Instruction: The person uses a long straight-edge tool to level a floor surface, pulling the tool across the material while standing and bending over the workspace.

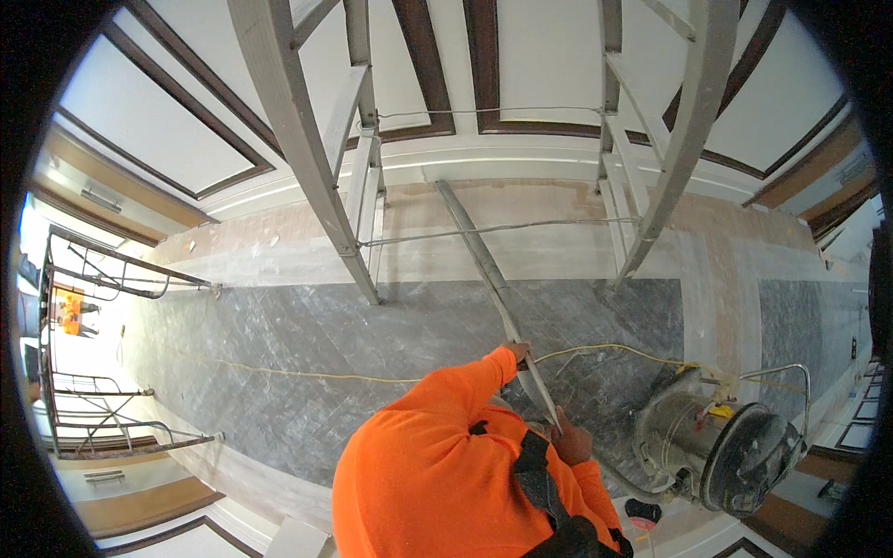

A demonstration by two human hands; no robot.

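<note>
A long grey metal vacuum wand (490, 270) slants from my body toward the foot of the far wall. My left hand (518, 352) is wrapped around the lower part of its shaft, close to my body. Farther down, at the near end, my right hand (570, 441) grips the same wand. Orange sleeves cover both arms. A dusty drum-shaped vacuum cleaner (672, 441) is to my right, with a hose (625, 480) running from it toward my right hand. The wand's far end lies between the legs of a metal ladder frame (321, 139).
A yellow cord (316, 375) crosses the dusty dark floor (270, 325) and passes behind my hands. The frame's second side (684, 130) rises at right, joined by thin wires. Scaffold frames (112, 270) stand at far left, near another person in orange (72, 312). White panelled walls border the floor.
</note>
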